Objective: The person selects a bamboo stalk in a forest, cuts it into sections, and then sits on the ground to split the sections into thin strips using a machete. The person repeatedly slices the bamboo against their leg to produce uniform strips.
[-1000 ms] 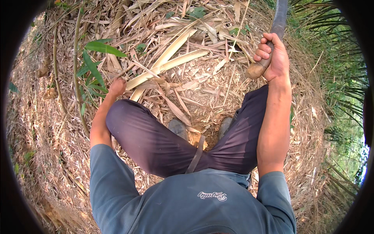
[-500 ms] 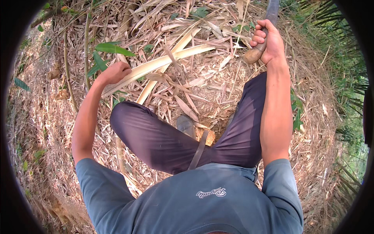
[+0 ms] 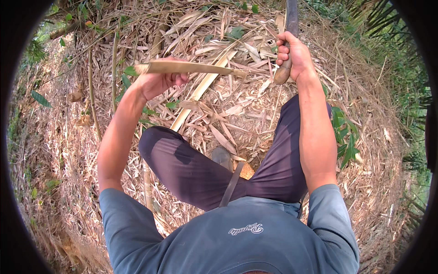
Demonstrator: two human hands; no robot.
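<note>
My left hand point(image 3: 157, 85) is closed around a split bamboo strip point(image 3: 196, 68) and holds it up off the ground. The strip lies nearly level across the view, its far end pointing right. A second pale split strip point(image 3: 205, 83) rests slantwise on the litter beyond my left knee. At the upper right my right hand point(image 3: 296, 54) grips the wooden handle of a machete point(image 3: 292, 19). Its dark blade points away from me and runs out of the top of the picture. The blade is apart from both strips.
Dry leaves and sheaths point(image 3: 182, 25) cover the ground. Thin upright stems point(image 3: 115, 64) stand beyond my left arm. Green leaves point(image 3: 349, 139) grow beside my right forearm, with denser plants along the right edge. My bent legs point(image 3: 187, 166) are spread below the hands.
My left hand has picked the upper strip up off the other one and turned it level. The right hand with the machete has shifted slightly left and away from me.
</note>
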